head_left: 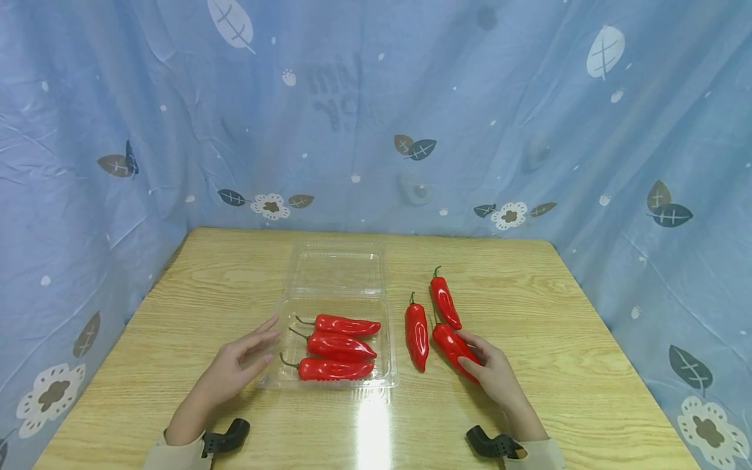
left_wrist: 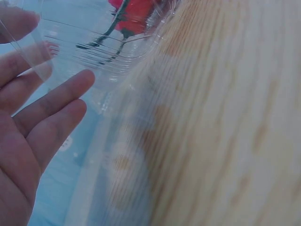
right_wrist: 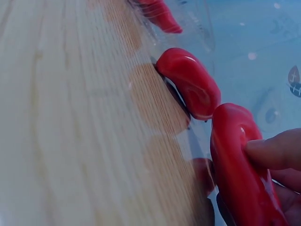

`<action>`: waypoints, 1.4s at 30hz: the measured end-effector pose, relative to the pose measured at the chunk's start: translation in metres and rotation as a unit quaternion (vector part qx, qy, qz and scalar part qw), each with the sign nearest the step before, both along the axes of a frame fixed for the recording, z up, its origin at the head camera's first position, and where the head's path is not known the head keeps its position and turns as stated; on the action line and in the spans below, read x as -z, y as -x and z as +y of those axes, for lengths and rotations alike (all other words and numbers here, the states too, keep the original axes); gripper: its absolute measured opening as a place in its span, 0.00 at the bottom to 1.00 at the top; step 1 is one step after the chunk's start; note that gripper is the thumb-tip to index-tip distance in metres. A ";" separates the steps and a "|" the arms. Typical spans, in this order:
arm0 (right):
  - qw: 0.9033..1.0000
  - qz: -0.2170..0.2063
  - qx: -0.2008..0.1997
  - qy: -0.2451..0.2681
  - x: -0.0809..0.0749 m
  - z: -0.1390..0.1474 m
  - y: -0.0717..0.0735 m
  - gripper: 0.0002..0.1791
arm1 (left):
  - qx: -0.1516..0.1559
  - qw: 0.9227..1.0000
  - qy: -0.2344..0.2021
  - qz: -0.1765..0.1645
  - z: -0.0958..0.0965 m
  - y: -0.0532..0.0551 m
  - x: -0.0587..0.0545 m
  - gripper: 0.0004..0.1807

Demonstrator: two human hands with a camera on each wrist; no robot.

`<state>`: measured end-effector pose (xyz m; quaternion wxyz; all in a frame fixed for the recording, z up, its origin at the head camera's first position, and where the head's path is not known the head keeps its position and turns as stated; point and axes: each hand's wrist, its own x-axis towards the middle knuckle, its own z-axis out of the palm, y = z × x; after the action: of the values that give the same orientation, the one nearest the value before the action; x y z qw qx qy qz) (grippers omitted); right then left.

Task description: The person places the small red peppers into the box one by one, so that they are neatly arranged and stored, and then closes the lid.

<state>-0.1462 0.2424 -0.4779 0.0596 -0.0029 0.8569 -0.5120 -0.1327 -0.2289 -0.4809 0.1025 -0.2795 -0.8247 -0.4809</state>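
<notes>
A clear plastic clamshell box [head_left: 391,365] lies with its lid folded back, and three red chili peppers [head_left: 341,346] with green stems lie side by side in it. At the box's left side is my left hand [head_left: 237,362], its fingers loosely extended and holding nothing; in the left wrist view the fingers [left_wrist: 70,94] are right at the clear wall. My right hand [head_left: 493,369] pinches a red chili pepper [head_left: 451,344] between thumb and fingers, as the right wrist view shows with that pepper [right_wrist: 240,165] beside the thumb. The pepper's lower end is partly hidden by the hand.
Two more peppers lie on the wooden table [head_left: 552,313]: one pepper [head_left: 416,336] between the box and the held one, another pepper [head_left: 445,301] farther back. The transparent lid [head_left: 337,271] lies flat behind the box. A blue patterned curtain [head_left: 364,163] surrounds the table.
</notes>
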 end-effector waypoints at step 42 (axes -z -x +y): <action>0.987 0.089 -0.111 0.067 -0.038 -0.040 0.011 0.27 | -0.001 1.000 0.001 -0.008 0.000 0.001 0.000 0.20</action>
<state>-0.1575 0.2026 -0.4396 0.0393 -0.1480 0.8169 -0.5561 -0.1337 -0.2291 -0.4814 0.0959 -0.2749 -0.8262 -0.4824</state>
